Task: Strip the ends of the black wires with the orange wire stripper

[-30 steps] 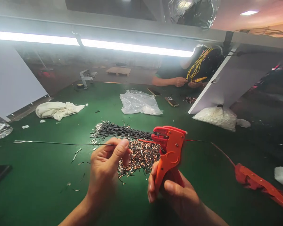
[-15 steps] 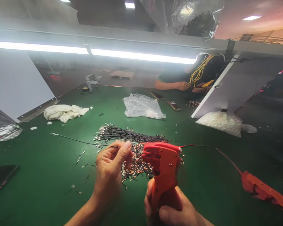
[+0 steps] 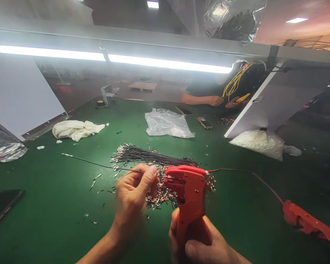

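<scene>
Stripper [image 3: 194, 194] nose L, grip dn; wire [image 3: 91, 162] runs L-R, silvery tip L.

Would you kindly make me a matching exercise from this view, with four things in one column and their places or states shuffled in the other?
Things
1. Upright tool
2. Cloth
3. Wire bundle
4. Single black wire

Places or states
A. Cream-coloured and crumpled
B. Pinched in the left hand
C. Gripped in the right hand
D. Lying just beyond the scrap pile

Right pairs
1-C
2-A
3-D
4-B
</scene>
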{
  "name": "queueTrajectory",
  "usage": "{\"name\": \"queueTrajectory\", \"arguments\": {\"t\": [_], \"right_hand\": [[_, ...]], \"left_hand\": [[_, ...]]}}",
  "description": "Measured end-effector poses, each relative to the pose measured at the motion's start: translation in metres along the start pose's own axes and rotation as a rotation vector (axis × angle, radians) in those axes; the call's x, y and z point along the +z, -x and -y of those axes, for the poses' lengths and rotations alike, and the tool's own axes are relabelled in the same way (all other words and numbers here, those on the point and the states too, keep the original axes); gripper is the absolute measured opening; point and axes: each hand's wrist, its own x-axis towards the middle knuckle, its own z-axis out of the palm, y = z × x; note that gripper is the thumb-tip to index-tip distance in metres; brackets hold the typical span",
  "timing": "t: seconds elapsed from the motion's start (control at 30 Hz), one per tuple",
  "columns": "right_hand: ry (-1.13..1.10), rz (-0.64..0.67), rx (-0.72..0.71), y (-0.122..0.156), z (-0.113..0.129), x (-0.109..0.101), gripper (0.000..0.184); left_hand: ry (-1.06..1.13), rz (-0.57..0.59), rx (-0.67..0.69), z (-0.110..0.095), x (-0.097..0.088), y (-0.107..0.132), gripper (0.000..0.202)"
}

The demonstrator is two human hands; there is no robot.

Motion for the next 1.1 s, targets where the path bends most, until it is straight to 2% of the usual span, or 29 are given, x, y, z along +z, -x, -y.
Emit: {"name": "queueTrajectory", "arguments": {"t": [0.17,0.37,0.7,0.9,1.1], "right_hand": [[-0.030,0.019,-0.048,-0.0016,-0.0036,0.0006,0.035],[-0.013,-0.016,0.016,-0.0007,0.0009,0.0011,0.035],[0.026,-0.011,-0.052,-0.0021,0.0003,0.0015,0.031],[0.207,-0.161,-0.006,0.0011,-0.0005,-0.0007,0.037],[0.230,-0.206,0.048,0.0028,-0.0018,-0.0012,0.046]], "left_hand": [[0.003,-0.009,-0.022,-0.0001,-0.0012,-0.0017,0.032],[0.006,-0.046,-0.005,-0.0012,-0.0008,-0.0053,0.032],[-0.025,-0.051,-0.018,-0.0021,0.0023,-0.0020,0.033],[-0.120,-0.061,0.023,-0.0039,0.0055,-0.0008,0.035],[-0.202,-0.048,0.048,-0.0054,0.0065,0.0001,0.036]]}}
